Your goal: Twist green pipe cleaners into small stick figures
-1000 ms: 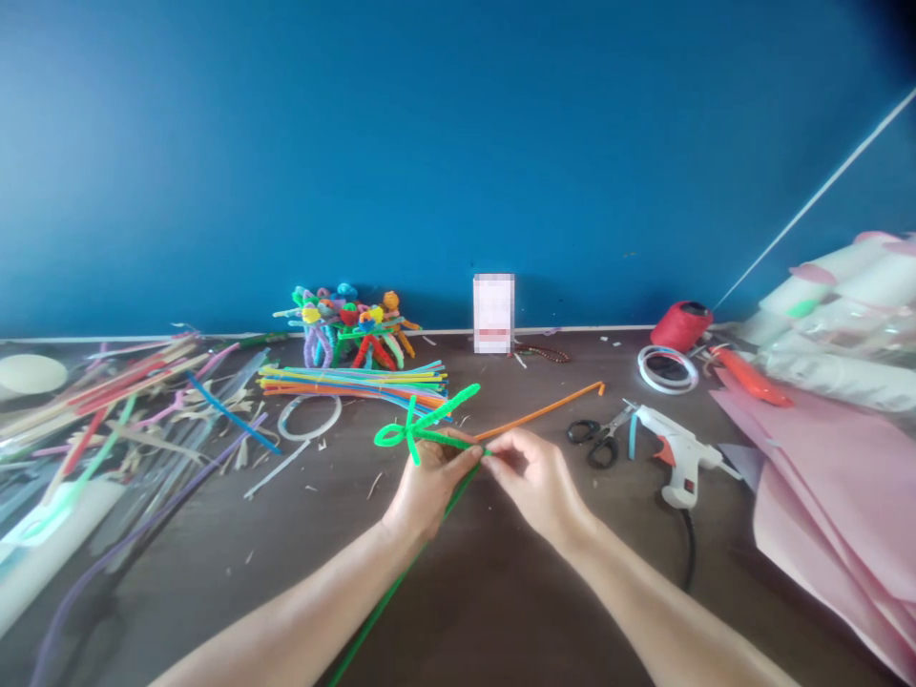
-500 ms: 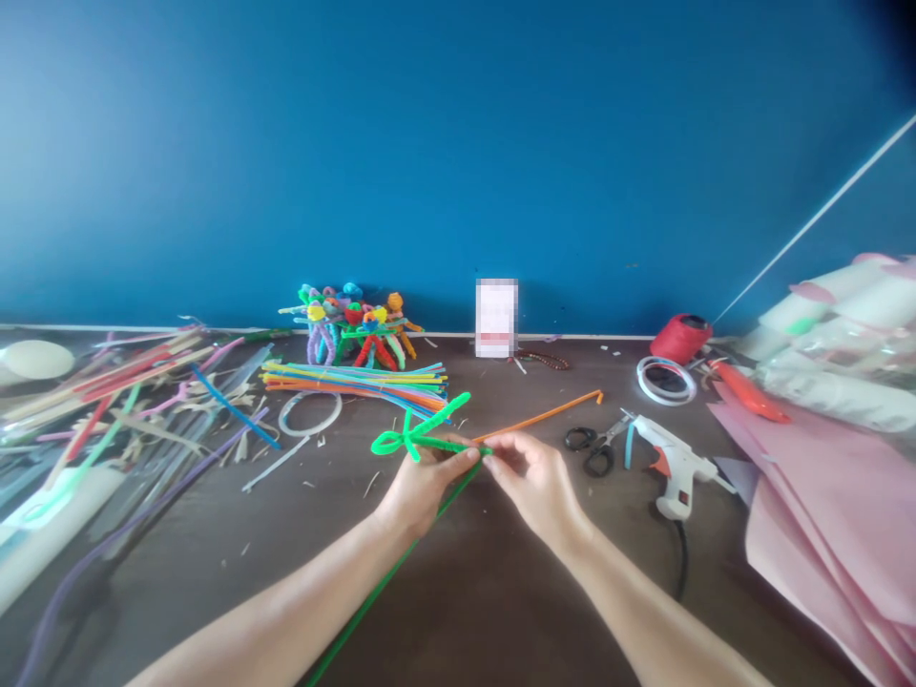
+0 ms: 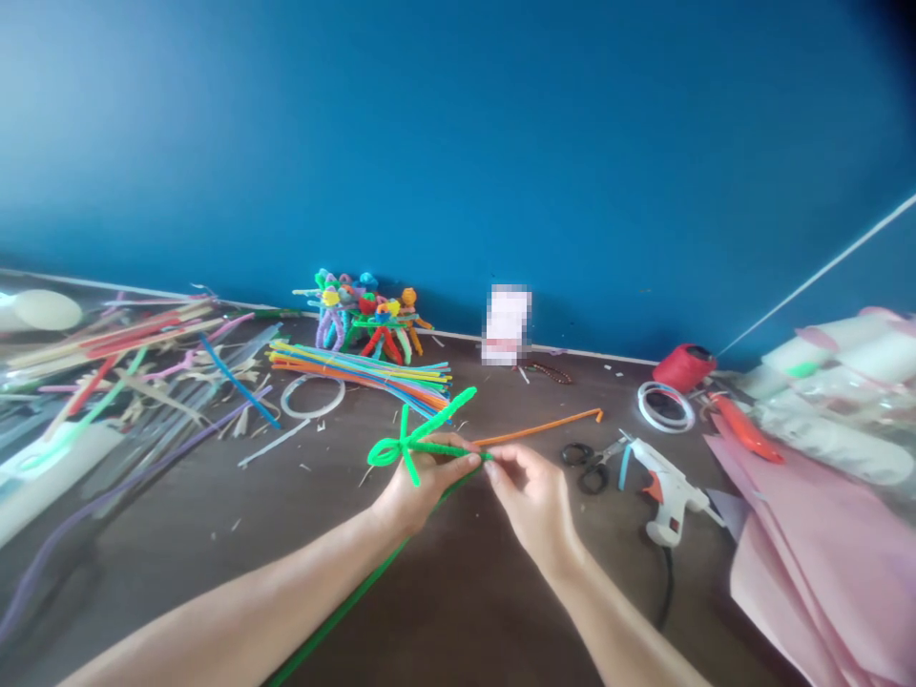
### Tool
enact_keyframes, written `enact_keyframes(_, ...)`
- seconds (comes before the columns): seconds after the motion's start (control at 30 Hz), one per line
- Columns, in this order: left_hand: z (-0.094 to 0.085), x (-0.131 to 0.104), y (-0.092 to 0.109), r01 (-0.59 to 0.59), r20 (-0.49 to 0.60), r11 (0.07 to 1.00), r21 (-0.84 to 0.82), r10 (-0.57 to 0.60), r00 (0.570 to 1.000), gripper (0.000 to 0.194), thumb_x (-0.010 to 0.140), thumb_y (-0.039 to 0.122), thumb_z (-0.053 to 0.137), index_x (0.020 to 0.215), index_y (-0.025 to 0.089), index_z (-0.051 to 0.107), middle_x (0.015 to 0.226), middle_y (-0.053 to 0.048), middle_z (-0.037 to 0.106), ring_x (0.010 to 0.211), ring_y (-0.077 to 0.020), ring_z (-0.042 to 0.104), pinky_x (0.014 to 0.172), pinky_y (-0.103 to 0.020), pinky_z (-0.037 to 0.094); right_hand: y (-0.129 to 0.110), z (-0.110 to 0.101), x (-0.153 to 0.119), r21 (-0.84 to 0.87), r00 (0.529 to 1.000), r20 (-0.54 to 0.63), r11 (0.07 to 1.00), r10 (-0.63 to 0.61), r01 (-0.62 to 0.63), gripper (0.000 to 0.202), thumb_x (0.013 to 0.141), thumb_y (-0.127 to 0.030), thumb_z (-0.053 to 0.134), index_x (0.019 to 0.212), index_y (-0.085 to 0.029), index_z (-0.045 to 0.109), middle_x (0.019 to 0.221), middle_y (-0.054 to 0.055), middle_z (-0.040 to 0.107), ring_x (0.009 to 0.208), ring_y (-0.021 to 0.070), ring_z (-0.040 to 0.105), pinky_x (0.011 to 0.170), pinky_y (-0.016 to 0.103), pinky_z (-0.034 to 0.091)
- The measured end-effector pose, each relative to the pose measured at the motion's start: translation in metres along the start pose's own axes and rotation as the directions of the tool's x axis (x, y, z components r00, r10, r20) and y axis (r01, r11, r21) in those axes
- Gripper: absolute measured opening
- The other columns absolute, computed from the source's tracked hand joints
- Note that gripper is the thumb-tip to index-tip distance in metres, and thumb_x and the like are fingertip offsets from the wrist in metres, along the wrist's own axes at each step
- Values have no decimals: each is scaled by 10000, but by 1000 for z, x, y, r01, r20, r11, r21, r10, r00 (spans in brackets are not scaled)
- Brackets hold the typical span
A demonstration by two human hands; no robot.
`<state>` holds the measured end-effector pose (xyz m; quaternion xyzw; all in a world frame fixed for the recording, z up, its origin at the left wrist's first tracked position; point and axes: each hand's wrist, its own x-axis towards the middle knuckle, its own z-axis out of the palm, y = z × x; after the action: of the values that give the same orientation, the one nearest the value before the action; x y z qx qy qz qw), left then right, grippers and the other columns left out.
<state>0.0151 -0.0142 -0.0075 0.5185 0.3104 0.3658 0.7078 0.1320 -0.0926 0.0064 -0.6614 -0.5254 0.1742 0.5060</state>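
My left hand (image 3: 422, 482) is closed on a bright green pipe-cleaner figure (image 3: 409, 444), which has a loop at its left end and short arms crossing near it. Thumb and fingers of my right hand (image 3: 526, 487) pinch the figure's right end, close to my left thumb. A long darker green strand (image 3: 343, 611) runs from under my left hand down to the bottom edge. Beyond my fingertips an orange pipe cleaner (image 3: 540, 427) with a bent tip points to the right; whether it touches my fingers I cannot tell.
A bundle of coloured pipe cleaners (image 3: 358, 372) lies behind my hands, with small pipe-cleaner figures (image 3: 368, 315) by the wall. Scissors (image 3: 593, 463), a white glue gun (image 3: 673, 496) and pink sheets (image 3: 808, 553) are at right. Loose strips (image 3: 143, 382) clutter the left.
The view has tilted slightly, so the table's back edge slants down to the right. Both hands keep the same hold on the green pipe-cleaner figure, with very little movement.
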Motion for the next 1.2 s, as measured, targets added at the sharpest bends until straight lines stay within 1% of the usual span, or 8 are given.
enact_keyframes(0.4,0,-2,4,-97,42,989,113,93,995,110,620,251,668,653,149,646,614,-15,579,621,-132,510,566,-223,391,-4,-3,1,-71,997,61,997,-39,43,88,746,-189,489,696,-181,560,625,0,595,553,126,548,556,222,453)
enact_keyframes(0.6,0,-2,5,-118,79,985,123,108,991,89,621,239,663,650,155,656,615,-20,574,613,-133,499,551,-221,378,-3,-4,1,-117,994,96,991,-53,64,87,742,-180,481,664,-179,520,591,-16,548,534,112,516,547,211,434)
enact_keyframes(0.73,1,-3,5,-88,74,993,78,83,994,86,606,232,676,630,153,650,605,-19,580,597,-129,499,558,-220,380,-2,-5,0,-112,992,111,992,-53,66,99,747,-187,483,653,-175,513,591,-12,537,540,110,501,552,217,432)
enact_keyframes(0.83,1,-1,3,-49,61,998,-25,50,997,102,588,227,694,624,146,643,608,-25,587,606,-130,508,568,-219,386,-1,-5,1,-35,992,123,999,7,-3,124,765,-227,489,670,-168,542,574,-10,544,521,109,504,521,217,440)
enact_keyframes(0.93,-1,4,1,44,30,980,-192,-39,999,140,573,235,708,636,140,627,610,-16,588,586,-114,515,564,-216,390,1,-2,2,85,979,184,991,89,-106,131,760,-264,529,816,-157,582,605,-2,569,535,117,537,516,225,467)
enact_keyframes(1.0,-2,6,-1,95,7,954,-284,-97,995,166,565,244,716,643,137,615,600,-4,580,555,-97,510,544,-209,381,2,1,2,135,970,215,980,114,-145,223,744,-269,561,933,-152,556,626,-4,568,548,121,553,524,232,483)
enact_keyframes(1.07,-4,8,-3,135,9,933,-332,-140,990,185,559,250,723,644,134,607,586,3,570,530,-86,502,522,-204,367,3,2,2,147,974,196,979,113,-143,255,746,-269,563,969,-149,527,618,-12,554,541,117,551,525,232,488)
enact_keyframes(1.2,-5,8,-6,191,71,921,-339,-177,982,196,569,264,720,654,133,603,586,1,572,526,-89,508,513,-203,364,1,1,3,130,984,141,984,106,-125,183,772,-296,528,878,-149,545,630,5,569,536,113,547,509,225,489)
